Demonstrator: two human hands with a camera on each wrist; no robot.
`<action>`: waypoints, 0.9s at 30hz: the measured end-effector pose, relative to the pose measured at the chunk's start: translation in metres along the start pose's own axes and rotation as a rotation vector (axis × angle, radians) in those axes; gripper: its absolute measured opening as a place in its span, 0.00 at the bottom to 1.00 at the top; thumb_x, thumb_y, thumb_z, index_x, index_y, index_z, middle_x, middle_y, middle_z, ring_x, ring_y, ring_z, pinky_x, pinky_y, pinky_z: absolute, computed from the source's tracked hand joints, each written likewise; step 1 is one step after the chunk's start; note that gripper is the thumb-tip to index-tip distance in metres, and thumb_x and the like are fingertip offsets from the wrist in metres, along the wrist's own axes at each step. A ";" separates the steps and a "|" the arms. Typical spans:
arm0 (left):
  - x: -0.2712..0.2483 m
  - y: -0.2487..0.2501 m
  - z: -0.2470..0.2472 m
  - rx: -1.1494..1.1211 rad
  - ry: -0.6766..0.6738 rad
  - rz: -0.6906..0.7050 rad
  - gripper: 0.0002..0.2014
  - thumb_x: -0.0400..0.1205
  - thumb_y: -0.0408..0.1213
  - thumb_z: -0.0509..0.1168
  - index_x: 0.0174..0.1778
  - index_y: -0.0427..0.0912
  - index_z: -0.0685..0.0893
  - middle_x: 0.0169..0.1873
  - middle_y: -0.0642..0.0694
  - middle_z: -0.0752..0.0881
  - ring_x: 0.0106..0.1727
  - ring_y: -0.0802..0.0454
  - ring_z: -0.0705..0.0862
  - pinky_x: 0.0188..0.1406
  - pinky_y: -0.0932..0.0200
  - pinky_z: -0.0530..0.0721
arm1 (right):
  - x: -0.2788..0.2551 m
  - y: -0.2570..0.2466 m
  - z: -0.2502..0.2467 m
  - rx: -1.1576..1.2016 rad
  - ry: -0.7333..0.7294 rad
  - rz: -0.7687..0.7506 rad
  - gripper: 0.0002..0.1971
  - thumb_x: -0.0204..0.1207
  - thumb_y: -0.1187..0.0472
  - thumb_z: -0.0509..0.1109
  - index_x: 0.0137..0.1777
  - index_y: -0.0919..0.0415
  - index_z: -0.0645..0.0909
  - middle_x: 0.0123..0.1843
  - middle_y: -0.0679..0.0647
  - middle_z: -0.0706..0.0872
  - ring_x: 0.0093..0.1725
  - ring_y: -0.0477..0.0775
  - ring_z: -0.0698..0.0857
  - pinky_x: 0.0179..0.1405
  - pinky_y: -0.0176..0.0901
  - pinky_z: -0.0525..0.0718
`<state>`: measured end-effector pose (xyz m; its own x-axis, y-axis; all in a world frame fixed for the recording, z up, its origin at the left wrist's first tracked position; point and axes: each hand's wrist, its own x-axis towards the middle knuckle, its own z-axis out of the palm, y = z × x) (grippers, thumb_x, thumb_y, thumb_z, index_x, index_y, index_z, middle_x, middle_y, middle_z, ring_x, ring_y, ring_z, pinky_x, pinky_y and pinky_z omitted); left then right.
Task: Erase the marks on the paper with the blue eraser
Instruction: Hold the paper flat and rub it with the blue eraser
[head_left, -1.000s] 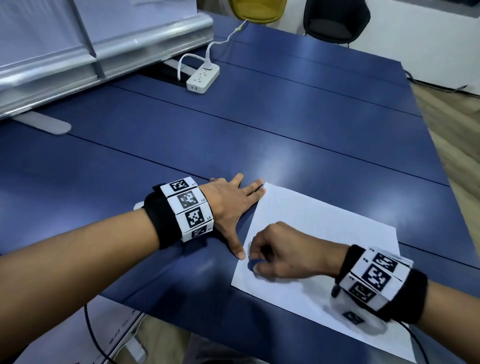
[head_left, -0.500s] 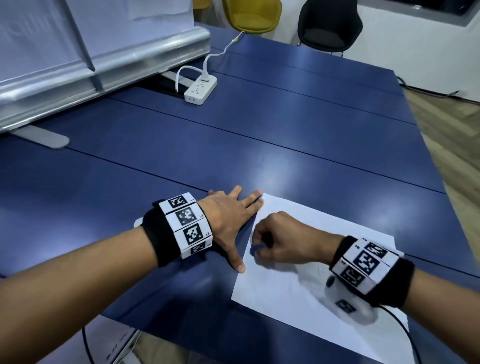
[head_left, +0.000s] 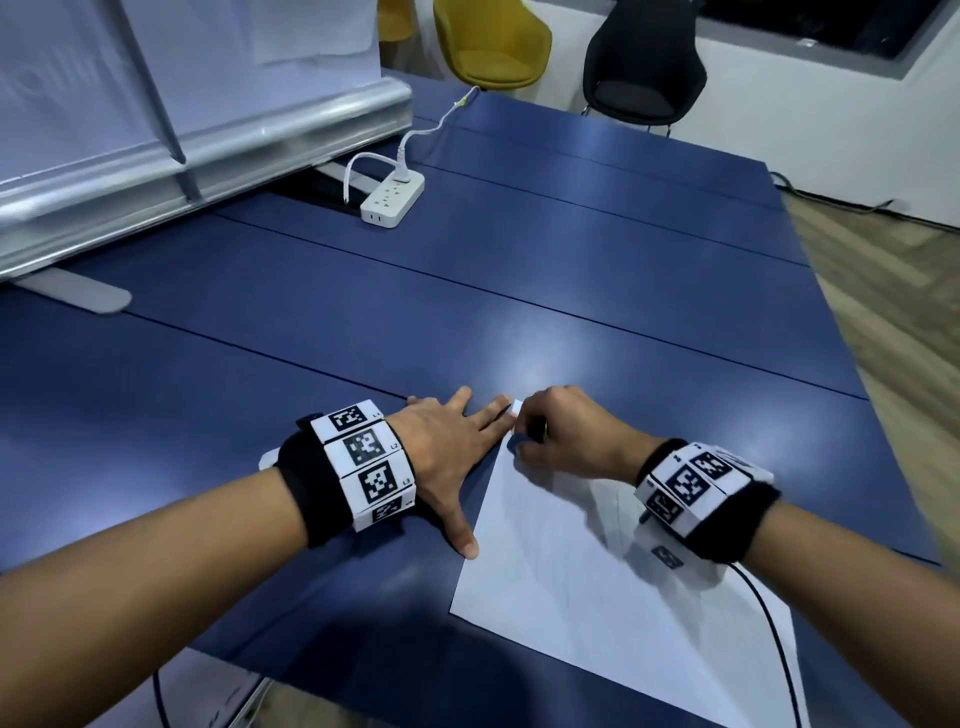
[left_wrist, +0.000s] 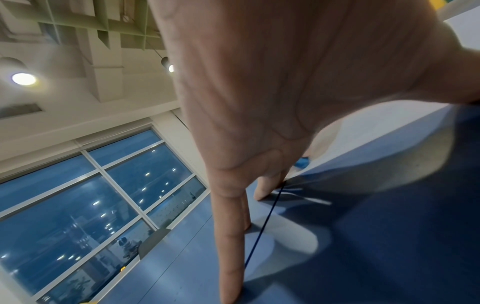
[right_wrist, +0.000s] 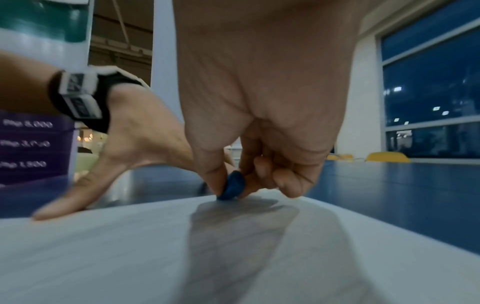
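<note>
Blue table (head_left: 571, 270) bearing white paper (head_left: 597, 597) at its near right. Left hand (head_left: 447, 447), fingers flat and spread, presses the paper's left edge. Right hand (head_left: 566, 441) pinches the blue eraser (right_wrist: 232, 186) against the paper's far corner.

Dark blue table (head_left: 571, 270) of joined panels, 1 white paper sheet (head_left: 597, 597) lay near its front edge, white power strip (head_left: 392, 200) farther back.
</note>
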<state>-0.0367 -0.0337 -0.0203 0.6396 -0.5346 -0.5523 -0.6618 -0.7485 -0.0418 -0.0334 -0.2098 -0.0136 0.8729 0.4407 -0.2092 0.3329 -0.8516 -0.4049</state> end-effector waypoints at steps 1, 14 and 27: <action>0.000 0.000 0.000 -0.001 0.000 0.001 0.75 0.56 0.76 0.74 0.86 0.50 0.33 0.85 0.58 0.32 0.83 0.40 0.51 0.65 0.32 0.76 | -0.003 0.000 0.002 0.009 -0.009 -0.005 0.06 0.69 0.61 0.72 0.36 0.64 0.84 0.34 0.57 0.88 0.34 0.56 0.82 0.37 0.49 0.84; -0.001 0.000 0.000 0.003 -0.017 -0.003 0.75 0.56 0.76 0.74 0.86 0.50 0.33 0.84 0.58 0.30 0.84 0.40 0.49 0.67 0.33 0.75 | -0.032 -0.015 0.015 0.110 -0.333 -0.085 0.02 0.66 0.62 0.75 0.37 0.59 0.87 0.37 0.42 0.91 0.32 0.37 0.83 0.35 0.31 0.81; -0.002 0.001 -0.003 -0.003 -0.006 -0.008 0.75 0.56 0.75 0.76 0.86 0.49 0.34 0.84 0.58 0.31 0.83 0.41 0.51 0.66 0.36 0.75 | -0.010 -0.004 0.005 0.077 -0.157 -0.001 0.05 0.69 0.60 0.74 0.34 0.61 0.86 0.33 0.51 0.90 0.30 0.43 0.80 0.30 0.31 0.77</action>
<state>-0.0378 -0.0347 -0.0168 0.6422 -0.5263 -0.5574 -0.6556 -0.7538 -0.0435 -0.0456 -0.2098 -0.0144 0.8038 0.4861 -0.3430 0.3006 -0.8294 -0.4709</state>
